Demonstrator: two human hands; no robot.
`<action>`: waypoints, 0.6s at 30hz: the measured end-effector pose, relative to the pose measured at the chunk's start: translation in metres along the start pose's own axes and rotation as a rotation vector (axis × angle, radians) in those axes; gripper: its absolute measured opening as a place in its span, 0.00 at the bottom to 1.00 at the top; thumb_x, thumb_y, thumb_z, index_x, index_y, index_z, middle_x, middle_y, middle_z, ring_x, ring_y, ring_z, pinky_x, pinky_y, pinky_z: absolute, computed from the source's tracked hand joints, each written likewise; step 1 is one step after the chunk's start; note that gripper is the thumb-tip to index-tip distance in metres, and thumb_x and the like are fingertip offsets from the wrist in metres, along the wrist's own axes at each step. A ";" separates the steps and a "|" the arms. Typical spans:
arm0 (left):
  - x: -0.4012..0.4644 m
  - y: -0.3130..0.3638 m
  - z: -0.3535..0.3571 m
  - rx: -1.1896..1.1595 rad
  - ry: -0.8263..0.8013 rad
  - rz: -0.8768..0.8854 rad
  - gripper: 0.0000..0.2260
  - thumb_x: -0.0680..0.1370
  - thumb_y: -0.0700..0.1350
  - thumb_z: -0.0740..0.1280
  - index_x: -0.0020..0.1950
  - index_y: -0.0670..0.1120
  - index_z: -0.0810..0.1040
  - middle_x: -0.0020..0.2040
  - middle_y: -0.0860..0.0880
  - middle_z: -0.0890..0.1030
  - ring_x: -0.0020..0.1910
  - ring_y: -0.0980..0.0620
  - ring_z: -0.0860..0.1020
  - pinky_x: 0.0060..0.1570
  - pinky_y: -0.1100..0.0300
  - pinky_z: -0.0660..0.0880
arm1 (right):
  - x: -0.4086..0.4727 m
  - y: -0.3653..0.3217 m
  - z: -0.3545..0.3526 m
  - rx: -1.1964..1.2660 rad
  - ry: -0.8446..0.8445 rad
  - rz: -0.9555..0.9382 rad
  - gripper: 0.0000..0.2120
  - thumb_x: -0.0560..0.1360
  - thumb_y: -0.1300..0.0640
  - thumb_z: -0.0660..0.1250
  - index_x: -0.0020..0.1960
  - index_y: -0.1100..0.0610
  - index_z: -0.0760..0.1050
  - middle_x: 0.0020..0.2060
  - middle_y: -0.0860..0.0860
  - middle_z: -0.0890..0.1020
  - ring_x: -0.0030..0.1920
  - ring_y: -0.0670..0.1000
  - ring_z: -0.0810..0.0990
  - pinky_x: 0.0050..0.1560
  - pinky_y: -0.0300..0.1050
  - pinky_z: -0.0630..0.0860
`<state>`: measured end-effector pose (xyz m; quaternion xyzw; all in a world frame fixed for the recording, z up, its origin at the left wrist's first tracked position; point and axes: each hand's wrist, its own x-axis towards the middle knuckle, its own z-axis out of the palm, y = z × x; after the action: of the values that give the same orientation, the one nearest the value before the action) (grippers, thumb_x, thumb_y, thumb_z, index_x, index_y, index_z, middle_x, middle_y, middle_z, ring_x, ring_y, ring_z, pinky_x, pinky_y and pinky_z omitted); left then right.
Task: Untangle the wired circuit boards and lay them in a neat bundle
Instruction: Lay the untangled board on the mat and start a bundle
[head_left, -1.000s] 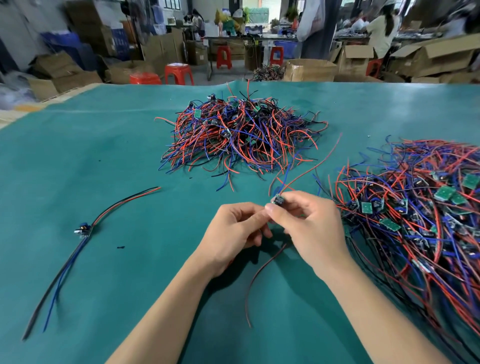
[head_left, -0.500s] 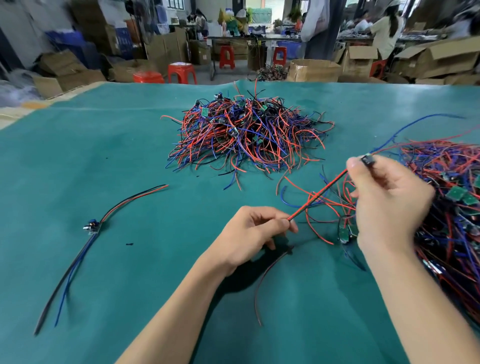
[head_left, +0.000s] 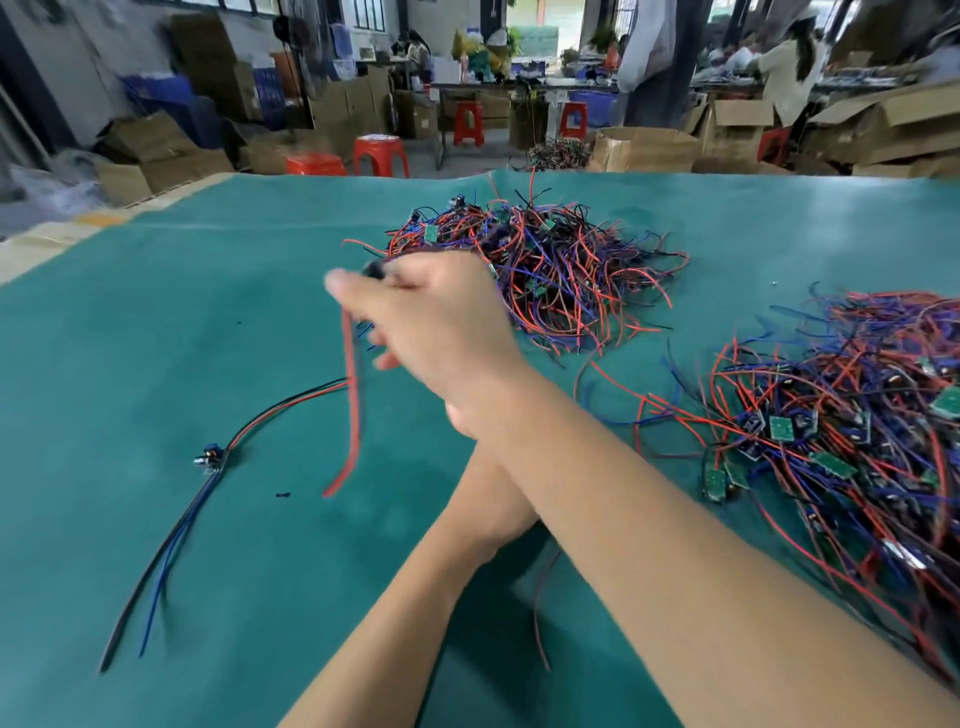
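Right hand (head_left: 441, 332) is crossed over the left forearm, out over the left half of the green tabletop (head_left: 156, 322), fingers curled and pinching a freed wired board (head_left: 375, 270) at its small dark module end; motion blur hides the exact finger placement. Its red lead (head_left: 353, 415) hangs down from the grip, tip just above the cloth, close to the one board already laid out (head_left: 213, 457) with its black, red and blue leads fanned straight. Left hand (head_left: 498, 499) is mostly hidden under the right forearm, can't tell whether it's apart or gripping anything. Handling call: these look very light and floppy, thin insulated wire, no stiffness, so the leads will swing and snag on anything nearby. Solder joints at the board are probably the weak point, so best held by the board itself, not yanked by a lead. Two tangles left: far pile (head_left: 535, 270) mid-tabletop and the bigger right pile (head_left: 841, 441) with green boards showing. Judging by that, the task is barely begun. Next placement wants the board beside the laid one, leads parallel.
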<state>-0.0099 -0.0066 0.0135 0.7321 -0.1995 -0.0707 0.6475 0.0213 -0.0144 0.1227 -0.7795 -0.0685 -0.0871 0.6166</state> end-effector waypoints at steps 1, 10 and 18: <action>-0.001 -0.001 0.000 -0.001 0.002 0.010 0.16 0.74 0.40 0.64 0.58 0.32 0.77 0.57 0.37 0.81 0.60 0.38 0.78 0.61 0.44 0.75 | 0.008 -0.001 0.008 -0.056 -0.116 0.058 0.23 0.74 0.46 0.74 0.42 0.68 0.81 0.39 0.63 0.85 0.37 0.61 0.85 0.41 0.63 0.84; 0.010 -0.011 0.004 0.040 0.033 -0.069 0.07 0.77 0.36 0.65 0.49 0.42 0.83 0.42 0.45 0.84 0.34 0.47 0.82 0.37 0.59 0.78 | 0.071 0.061 -0.046 -0.935 -0.158 0.185 0.06 0.74 0.59 0.65 0.50 0.58 0.77 0.54 0.57 0.73 0.55 0.62 0.77 0.54 0.52 0.75; 0.012 -0.011 0.003 -0.054 0.066 -0.103 0.09 0.77 0.32 0.64 0.50 0.39 0.83 0.39 0.48 0.82 0.38 0.47 0.81 0.41 0.51 0.82 | 0.061 0.082 -0.080 -0.905 -0.013 0.148 0.09 0.71 0.64 0.64 0.34 0.56 0.68 0.37 0.57 0.72 0.47 0.63 0.74 0.50 0.51 0.73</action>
<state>0.0020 -0.0128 0.0039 0.7255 -0.1381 -0.0853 0.6688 0.0944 -0.1110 0.0763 -0.9737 0.0282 -0.0589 0.2184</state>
